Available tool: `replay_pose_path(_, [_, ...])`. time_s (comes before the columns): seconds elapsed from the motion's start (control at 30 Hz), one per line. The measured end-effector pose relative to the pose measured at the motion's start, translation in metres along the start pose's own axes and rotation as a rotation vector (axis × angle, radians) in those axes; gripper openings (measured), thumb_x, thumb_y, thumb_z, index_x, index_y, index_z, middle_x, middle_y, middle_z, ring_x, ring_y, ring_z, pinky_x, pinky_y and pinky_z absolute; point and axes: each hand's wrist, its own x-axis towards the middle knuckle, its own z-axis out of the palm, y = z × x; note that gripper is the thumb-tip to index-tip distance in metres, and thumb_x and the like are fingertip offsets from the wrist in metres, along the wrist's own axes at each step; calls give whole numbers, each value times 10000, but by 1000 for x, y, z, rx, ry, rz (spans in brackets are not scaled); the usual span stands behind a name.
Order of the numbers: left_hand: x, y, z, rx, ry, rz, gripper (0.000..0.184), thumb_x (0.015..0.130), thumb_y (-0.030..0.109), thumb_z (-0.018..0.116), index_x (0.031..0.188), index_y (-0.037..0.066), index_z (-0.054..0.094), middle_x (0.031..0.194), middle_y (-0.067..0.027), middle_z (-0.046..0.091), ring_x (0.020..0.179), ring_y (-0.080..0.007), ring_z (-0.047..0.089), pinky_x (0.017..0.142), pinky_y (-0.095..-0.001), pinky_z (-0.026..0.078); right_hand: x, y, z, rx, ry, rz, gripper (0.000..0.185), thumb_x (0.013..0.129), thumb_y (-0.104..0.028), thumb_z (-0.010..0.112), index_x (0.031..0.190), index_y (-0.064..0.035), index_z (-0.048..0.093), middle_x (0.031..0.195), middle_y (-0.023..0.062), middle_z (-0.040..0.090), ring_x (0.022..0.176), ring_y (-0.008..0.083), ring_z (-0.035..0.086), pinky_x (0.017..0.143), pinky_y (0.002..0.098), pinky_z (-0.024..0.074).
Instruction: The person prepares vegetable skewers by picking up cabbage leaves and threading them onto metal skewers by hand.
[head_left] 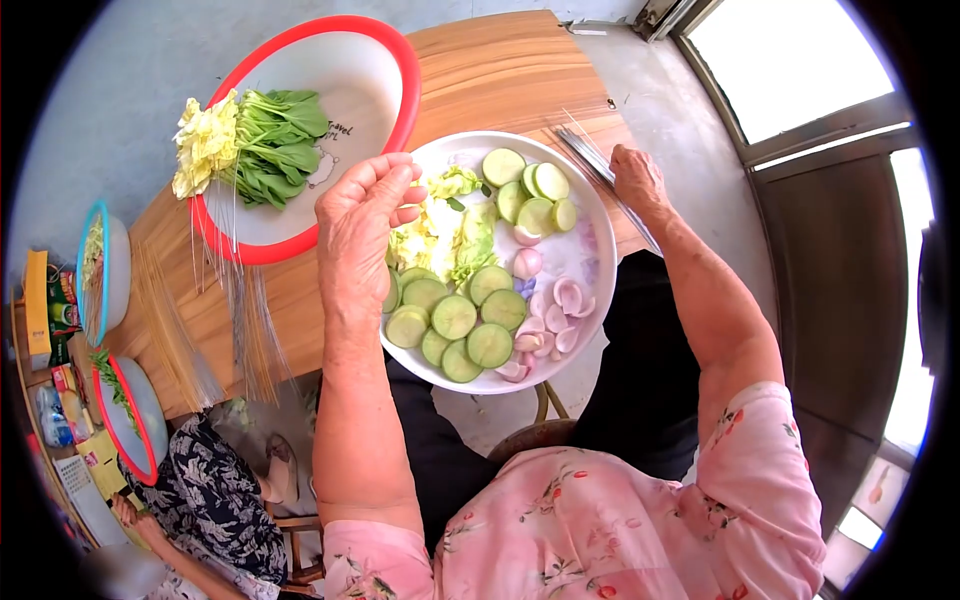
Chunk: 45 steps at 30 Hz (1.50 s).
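A white round tray (pixel 598 330) holds green vegetable slices (pixel 455 316), pale purple onion pieces (pixel 556 318) and yellow-green leaves (pixel 425 238). Over the tray's left rim is my left hand (pixel 368 205), its thumb and fingers bent towards each other; whether something small is between them cannot be made out. My right hand (pixel 638 178) is closed at the right table edge, touching a bundle of thin metal skewers (pixel 590 158); its fingertips are hidden. Skewered green leaves (pixel 280 145) and yellow leaves (pixel 205 140) lie across a red-rimmed basin (pixel 405 85).
More skewers (pixel 250 335) lie on the wooden table (pixel 500 50) at left. Beyond them are a blue-rimmed bowl (pixel 118 270) and a smaller red-rimmed bowl (pixel 145 410). Another person (pixel 215 490) sits at lower left. A dark door (pixel 825 270) is at right.
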Motion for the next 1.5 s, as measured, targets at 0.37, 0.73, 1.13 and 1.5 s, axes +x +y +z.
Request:
replay_pose_path(0.37, [9, -1, 11, -10, -57, -11, 248, 838, 233, 642, 967, 22, 624, 788, -35, 631, 636, -83, 575, 570, -196, 456, -40, -106, -74, 454, 271, -523, 103, 839, -62, 535, 934, -59, 575, 898, 147, 567, 821, 337, 568, 699, 406, 465])
replay_pose_path(0.73, [13, -8, 19, -385, 36, -96, 264, 873, 256, 588, 907, -6, 592, 751, -86, 623, 636, -147, 593, 588, -249, 491, -67, -151, -88, 514, 557, -740, 151, 755, -92, 657, 896, -49, 622, 829, 124, 559, 711, 275, 550, 612, 383, 434])
replay_pose_path(1.13, [13, -19, 28, -297, -112, -221, 272, 862, 271, 588, 934, 9, 601, 762, -75, 626, 639, -140, 593, 574, -248, 477, -61, -153, -76, 1729, -372, -32, 447, 923, -396, 481, 979, 31, 597, 783, 75, 592, 739, 140, 549, 692, 269, 451])
replay_pose_path(1.5, [26, -60, 49, 1424, -285, -155, 314, 829, 321, 570, 916, 35, 665, 942, -191, 645, 914, -339, 615, 770, -409, 481, -35, -143, -67, 1782, 97, 125, 336, 861, -313, 611, 835, 21, 631, 685, 68, 610, 605, 128, 571, 554, 244, 449])
